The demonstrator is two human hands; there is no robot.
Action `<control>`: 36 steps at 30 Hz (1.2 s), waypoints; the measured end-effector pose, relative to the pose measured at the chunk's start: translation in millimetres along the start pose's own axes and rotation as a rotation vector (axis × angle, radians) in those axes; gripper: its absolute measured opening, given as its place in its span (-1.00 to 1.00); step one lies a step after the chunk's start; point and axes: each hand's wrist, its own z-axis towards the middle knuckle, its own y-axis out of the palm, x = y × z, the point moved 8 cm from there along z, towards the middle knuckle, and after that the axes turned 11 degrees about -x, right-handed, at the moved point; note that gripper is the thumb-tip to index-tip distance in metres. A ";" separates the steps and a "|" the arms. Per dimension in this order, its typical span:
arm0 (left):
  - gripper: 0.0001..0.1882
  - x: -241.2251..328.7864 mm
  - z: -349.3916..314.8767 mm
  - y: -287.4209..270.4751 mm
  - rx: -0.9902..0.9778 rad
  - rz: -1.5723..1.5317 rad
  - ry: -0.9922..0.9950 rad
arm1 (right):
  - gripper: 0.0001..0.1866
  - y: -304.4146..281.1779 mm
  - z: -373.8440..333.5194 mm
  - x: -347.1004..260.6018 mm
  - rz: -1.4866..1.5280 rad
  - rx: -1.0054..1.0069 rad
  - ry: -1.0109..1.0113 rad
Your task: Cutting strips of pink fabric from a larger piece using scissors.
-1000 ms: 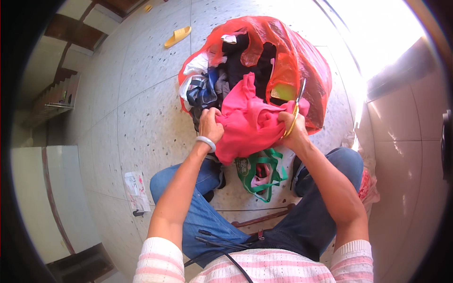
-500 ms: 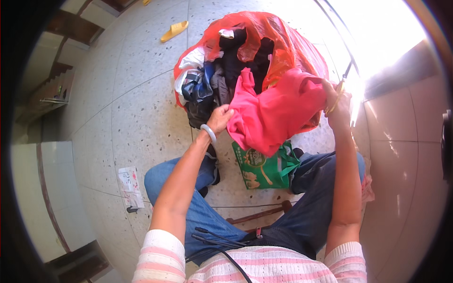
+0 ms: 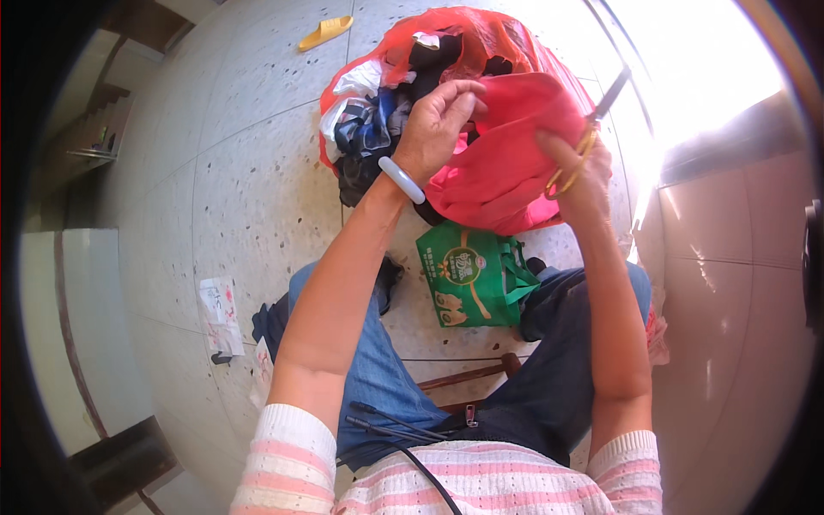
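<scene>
A pink-red garment (image 3: 502, 159) is stretched between my two hands, in front of a red plastic bag (image 3: 541, 50) full of clothes. My left hand (image 3: 433, 129) pinches its upper left edge between thumb and fingers. On the garment's right side, my right hand (image 3: 588, 184) grips the cloth and also keeps hold of a pair of scissors (image 3: 611, 93). The scissors' yellow handles lie round my fingers, and the blades point up and away to the right. Dark, blue and white clothes (image 3: 365, 129) show at the bag's left.
A green carrier bag (image 3: 459, 279) stands on the floor between my feet. At the far left lies a yellow slipper (image 3: 326, 33). A printed wrapper (image 3: 221, 311) is on the tiles left of my knee. The tiled wall (image 3: 730, 318) rises close on my right.
My left hand has moved up and right to the garment's upper edge. The garment has been raised and spread. The scissors' blades now show clearly, pointing up and right.
</scene>
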 end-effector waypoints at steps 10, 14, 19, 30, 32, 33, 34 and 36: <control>-0.49 -88.7 -16.1 -6.1 -0.140 0.572 -0.072 | -0.72 -28.9 12.4 -117.1 0.197 -0.166 -0.305; -0.47 -75.0 -23.9 17.4 -0.300 0.760 -0.086 | -0.72 -12.6 47.3 -171.1 0.034 -0.321 -0.430; -0.55 -14.4 -40.6 36.9 -0.403 -0.040 -0.070 | -0.72 22.5 76.6 -248.0 -0.206 -0.299 -0.622; -0.49 50.8 -49.8 -76.1 0.257 -0.017 0.233 | -0.71 119.1 106.4 -373.8 -0.304 -0.634 -0.694; -0.37 86.2 -56.8 -47.4 0.174 0.054 0.575 | -0.64 121.3 93.5 -394.5 -0.683 -0.363 -0.883; -0.27 87.8 -59.4 -38.2 0.103 0.084 0.473 | -0.60 124.4 86.8 -402.2 -0.858 -0.220 -0.969; -0.27 89.7 -63.0 -35.0 0.102 0.082 0.482 | -0.60 128.1 84.8 -404.8 -0.864 -0.219 -0.977; -0.33 88.6 -65.3 -29.4 0.096 0.202 0.418 | -0.57 152.0 71.7 -404.3 -1.270 -0.183 -1.130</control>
